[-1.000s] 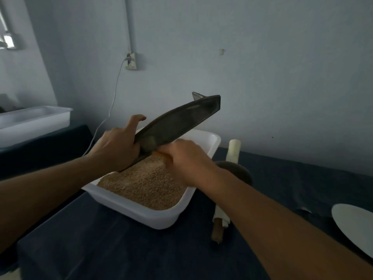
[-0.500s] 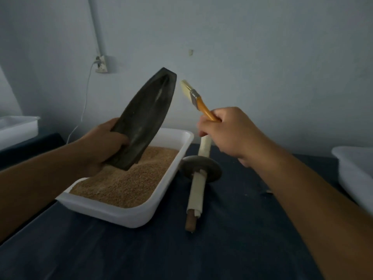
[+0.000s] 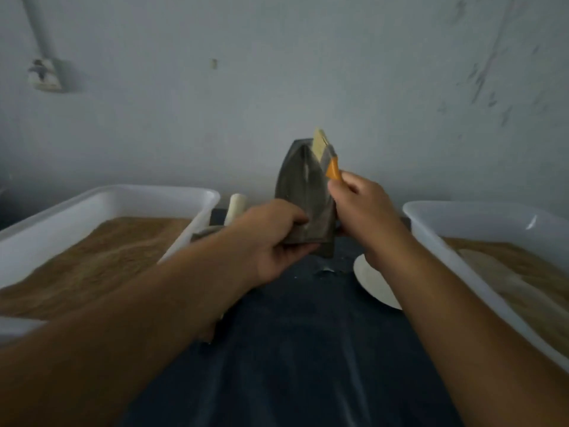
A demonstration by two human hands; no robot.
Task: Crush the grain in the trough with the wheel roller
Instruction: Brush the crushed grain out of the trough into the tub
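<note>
Counts: 2 white tubs, 1 trough, 1 brush, 1 wheel roller, 1 white plate.

The left tub point(image 3: 129, 195) sits left of the left hand point(image 3: 271, 241) and holds brown grain point(image 3: 92, 251). The right tub point(image 3: 462, 217) sits right of the right hand point(image 3: 360, 211), also w/ grain inside. Both tubs are cut off by the frame edges.

The dark trough point(image 3: 303, 192) stands nearly upright between the two hands, its pointed end up. Left hand grips its lower left edge, thumb on the face and fingers curled underneath. Right hand pinches the orange handle of the brush point(image 3: 326, 155), bristles up at the trough's top right edge.

The wheel roller point(image 3: 234, 208) lies just behind and left of the left hand, mostly hidden by that hand and forearm; only its pale handle end and a bit of the disc show. The plate point(image 3: 372, 285) is under the right wrist, partly covered. Whole frame is blurred; can't tell if the trough holds any grain.
</note>
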